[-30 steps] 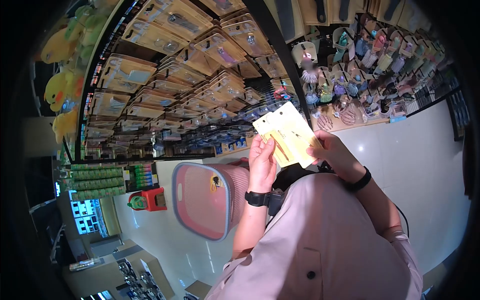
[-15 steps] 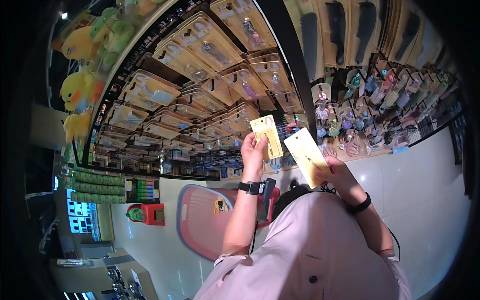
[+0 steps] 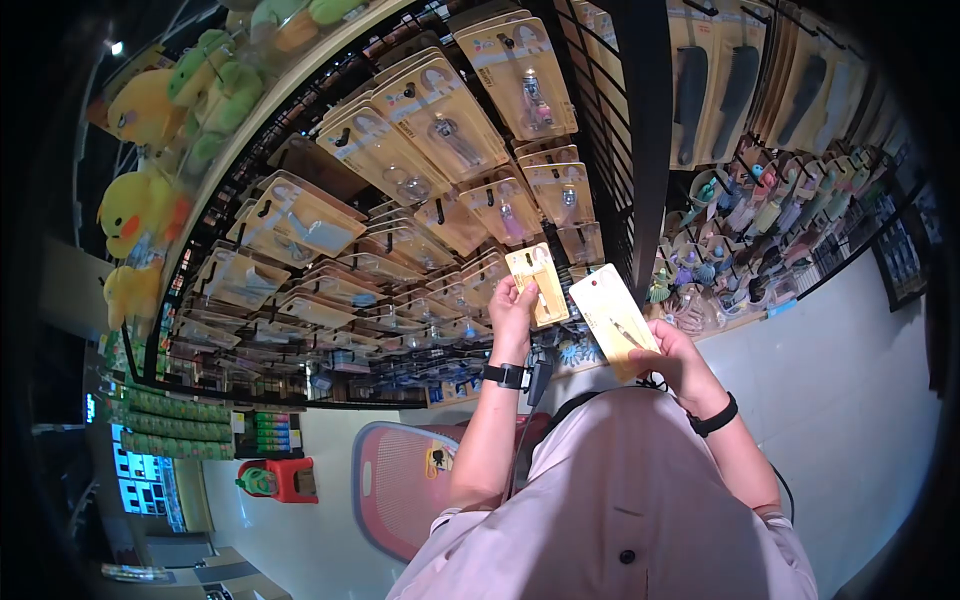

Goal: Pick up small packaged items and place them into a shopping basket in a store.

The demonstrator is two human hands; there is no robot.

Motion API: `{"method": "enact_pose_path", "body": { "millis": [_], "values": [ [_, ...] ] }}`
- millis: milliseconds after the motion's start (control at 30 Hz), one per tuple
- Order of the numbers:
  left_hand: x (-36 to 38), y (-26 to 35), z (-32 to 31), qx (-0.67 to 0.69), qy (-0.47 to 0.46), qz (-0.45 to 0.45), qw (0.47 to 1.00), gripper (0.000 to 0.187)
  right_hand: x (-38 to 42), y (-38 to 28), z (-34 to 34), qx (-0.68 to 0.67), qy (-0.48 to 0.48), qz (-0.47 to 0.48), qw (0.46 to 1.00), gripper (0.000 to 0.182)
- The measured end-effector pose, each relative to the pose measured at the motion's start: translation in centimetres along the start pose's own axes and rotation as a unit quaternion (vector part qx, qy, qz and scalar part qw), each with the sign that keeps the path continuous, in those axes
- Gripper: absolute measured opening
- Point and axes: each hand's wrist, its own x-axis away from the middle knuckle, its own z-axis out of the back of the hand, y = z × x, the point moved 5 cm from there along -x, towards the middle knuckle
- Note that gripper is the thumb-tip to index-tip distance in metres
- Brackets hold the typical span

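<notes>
My left hand [image 3: 511, 322] grips a small yellow carded pack [image 3: 545, 280] by its left edge, thumb on the front. A slim item sits under its clear cover, too small to name. In my right hand [image 3: 682, 362] is a longer yellow carded pack [image 3: 603, 305], pinched at its lower right corner. A thin pointed metal tool shows on that card; its exact kind I cannot make out. Both packs are held side by side with their fronts up, a small gap between them. Just beyond the left pack hang several carded packs [image 3: 503, 207] on the display rack.
A black wire rack panel [image 3: 648, 130] stands ahead. Beyond it hang dark combs [image 3: 690, 100] and hair ties [image 3: 770, 180]. Plush toys [image 3: 135, 212] line the left. A pink basket [image 3: 395, 490] holding a yellow item and a red stool [image 3: 297, 482] are on the floor.
My view has shifted, so the rack's packs appear larger and the basket and stool lower. Both hands keep their packs, now slightly lower in view.
</notes>
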Motion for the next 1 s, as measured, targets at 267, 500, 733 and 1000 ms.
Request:
{"method": "enact_pose_path", "body": {
  "millis": [267,500,733,1000],
  "values": [
    [-3.0,-1.1,-0.5,0.014,-0.015,-0.023,1.000,0.015,-0.6,1.6,-1.5,0.030,0.019,-0.005,0.999,0.025],
    [-1.0,-5.6,1.5,-0.048,0.060,0.061,0.995,0.035,-1.3,2.1,-2.9,0.042,0.026,-0.007,0.999,0.022],
    [5.6,-7.1,2.9,-0.020,-0.046,0.126,0.991,0.028,-5.6,3.0,-5.4,0.064,-0.011,0.027,0.998,0.019],
    [8.9,-8.1,7.3,-0.053,-0.021,0.140,0.989,0.024,-10.3,5.4,-6.4,-0.026,-0.023,0.023,0.999,0.027]
  ]
}}
